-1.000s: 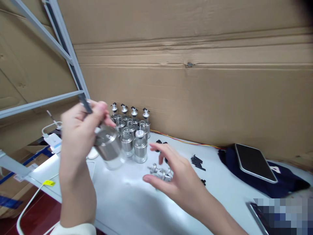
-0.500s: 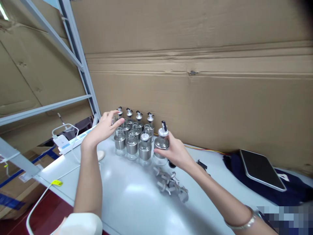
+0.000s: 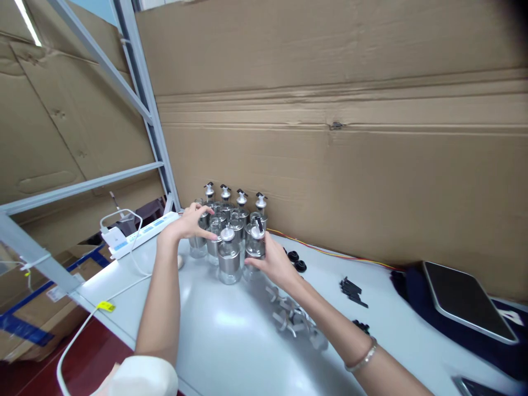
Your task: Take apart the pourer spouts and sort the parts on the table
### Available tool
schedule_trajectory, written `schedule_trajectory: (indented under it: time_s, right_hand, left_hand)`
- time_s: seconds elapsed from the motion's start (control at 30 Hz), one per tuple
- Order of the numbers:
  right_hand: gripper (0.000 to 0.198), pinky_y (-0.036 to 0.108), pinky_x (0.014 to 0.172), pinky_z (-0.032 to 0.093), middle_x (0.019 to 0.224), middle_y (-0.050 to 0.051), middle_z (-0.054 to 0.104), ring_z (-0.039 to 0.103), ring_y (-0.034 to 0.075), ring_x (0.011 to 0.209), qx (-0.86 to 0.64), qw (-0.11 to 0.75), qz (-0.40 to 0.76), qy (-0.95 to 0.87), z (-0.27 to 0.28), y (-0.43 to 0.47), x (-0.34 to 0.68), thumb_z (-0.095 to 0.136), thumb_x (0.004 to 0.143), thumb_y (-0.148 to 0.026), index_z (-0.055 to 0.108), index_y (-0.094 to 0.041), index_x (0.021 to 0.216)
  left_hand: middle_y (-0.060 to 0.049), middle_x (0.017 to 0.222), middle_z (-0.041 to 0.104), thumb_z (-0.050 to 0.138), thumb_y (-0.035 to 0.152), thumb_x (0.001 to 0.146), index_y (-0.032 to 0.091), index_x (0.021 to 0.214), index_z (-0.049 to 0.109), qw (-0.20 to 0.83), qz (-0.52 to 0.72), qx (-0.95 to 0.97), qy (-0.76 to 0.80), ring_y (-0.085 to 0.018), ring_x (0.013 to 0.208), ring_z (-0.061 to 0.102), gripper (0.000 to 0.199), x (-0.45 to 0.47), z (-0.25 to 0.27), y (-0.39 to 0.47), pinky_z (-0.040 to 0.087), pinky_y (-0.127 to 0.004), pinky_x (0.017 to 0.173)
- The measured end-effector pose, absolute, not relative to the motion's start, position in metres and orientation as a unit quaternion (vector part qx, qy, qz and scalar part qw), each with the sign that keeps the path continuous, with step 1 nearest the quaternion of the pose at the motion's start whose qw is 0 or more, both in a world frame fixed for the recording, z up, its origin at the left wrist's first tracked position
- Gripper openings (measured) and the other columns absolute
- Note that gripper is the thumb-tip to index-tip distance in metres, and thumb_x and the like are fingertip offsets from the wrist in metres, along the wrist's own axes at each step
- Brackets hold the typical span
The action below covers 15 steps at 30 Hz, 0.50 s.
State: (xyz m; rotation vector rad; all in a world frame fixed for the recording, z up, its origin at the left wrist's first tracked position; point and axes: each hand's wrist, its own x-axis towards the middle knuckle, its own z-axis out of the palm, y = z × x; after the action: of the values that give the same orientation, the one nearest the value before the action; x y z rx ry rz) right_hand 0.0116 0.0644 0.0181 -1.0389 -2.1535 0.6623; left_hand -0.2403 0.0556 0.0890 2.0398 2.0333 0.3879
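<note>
My right hand (image 3: 274,261) is closed around a glass bottle (image 3: 254,248) that has a metal band and a silver spout cap with a black lever. The bottle is upright at the right end of the group. Left of it stands a similar bottle (image 3: 229,261) with a silver cap and no visible lever. My left hand (image 3: 190,223) has its thumb and fingers spread beside an uncapped bottle (image 3: 215,242). I cannot tell if it touches the glass. Behind are several more bottles, the rear ones topped with lever caps (image 3: 260,202).
Loose silver spout parts (image 3: 289,316) lie in front of the right forearm. Black rings (image 3: 300,266) and black levers (image 3: 351,291) are to the right. A tablet-like device (image 3: 466,300) rests on dark cloth. A white power strip (image 3: 144,235) lies left; cardboard (image 3: 330,181) stands behind.
My right hand has moved left with its bottle. The silver-capped bottle beside it has also shifted left and towards me. My left hand has lowered nearer the bottles, and the view has turned slightly.
</note>
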Motion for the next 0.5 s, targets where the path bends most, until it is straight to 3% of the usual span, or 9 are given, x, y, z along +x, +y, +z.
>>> schedule_trajectory:
  time_s: [0.07, 0.23, 0.37, 0.43, 0.5]
  right_hand:
    - [0.052, 0.039, 0.092, 0.043, 0.115, 0.010, 0.052, 0.055, 0.025, 0.108, -0.399, 0.333, 0.247, -0.818, 0.017, 0.061, 0.008, 0.074, 0.067, -0.024, 0.044, -0.019, 0.108]
    - [0.082, 0.046, 0.103, 0.035, 0.129, 0.015, 0.039, 0.041, 0.030, 0.124, -0.397, 0.383, 0.220, -0.804, 0.019, 0.052, 0.005, 0.081, 0.059, -0.035, 0.037, -0.017, 0.126]
    - [0.051, 0.042, 0.095, 0.042, 0.118, 0.011, 0.054, 0.053, 0.025, 0.111, -0.388, 0.412, 0.258, -0.783, 0.024, 0.055, 0.006, 0.062, 0.079, -0.037, 0.042, -0.020, 0.124]
    - [0.040, 0.040, 0.088, 0.046, 0.109, 0.009, 0.060, 0.058, 0.023, 0.100, -0.394, 0.404, 0.267, -0.781, 0.026, 0.057, 0.008, 0.051, 0.086, -0.032, 0.044, -0.019, 0.123]
    - [0.036, 0.039, 0.083, 0.047, 0.103, 0.009, 0.062, 0.059, 0.022, 0.093, -0.398, 0.391, 0.261, -0.788, 0.028, 0.057, 0.011, 0.047, 0.088, -0.028, 0.044, -0.017, 0.122]
  left_hand:
    - [-0.013, 0.127, 0.039, 0.073, 0.054, 0.054, 0.025, 0.116, 0.050, 0.101, 0.128, 0.697, 0.699, -0.035, 0.127, 0.033, 0.072, -0.237, 0.093, 0.053, 0.028, -0.053, 0.105]
    - [-0.012, 0.139, 0.034, 0.076, 0.056, 0.051, 0.030, 0.122, 0.047, 0.092, 0.101, 0.750, 0.647, -0.037, 0.134, 0.023, 0.081, -0.224, 0.106, 0.035, 0.015, -0.065, 0.105]
    - [-0.010, 0.138, 0.039, 0.079, 0.052, 0.052, 0.029, 0.114, 0.053, 0.088, 0.078, 0.778, 0.617, -0.038, 0.136, 0.019, 0.071, -0.199, 0.108, 0.031, 0.000, -0.072, 0.102]
    - [-0.008, 0.129, 0.048, 0.079, 0.047, 0.055, 0.027, 0.104, 0.059, 0.091, 0.082, 0.776, 0.619, -0.036, 0.132, 0.029, 0.057, -0.187, 0.105, 0.035, -0.004, -0.071, 0.103]
    - [-0.006, 0.120, 0.053, 0.080, 0.042, 0.055, 0.024, 0.095, 0.061, 0.101, 0.095, 0.764, 0.630, -0.033, 0.124, 0.040, 0.047, -0.180, 0.102, 0.041, 0.002, -0.066, 0.107]
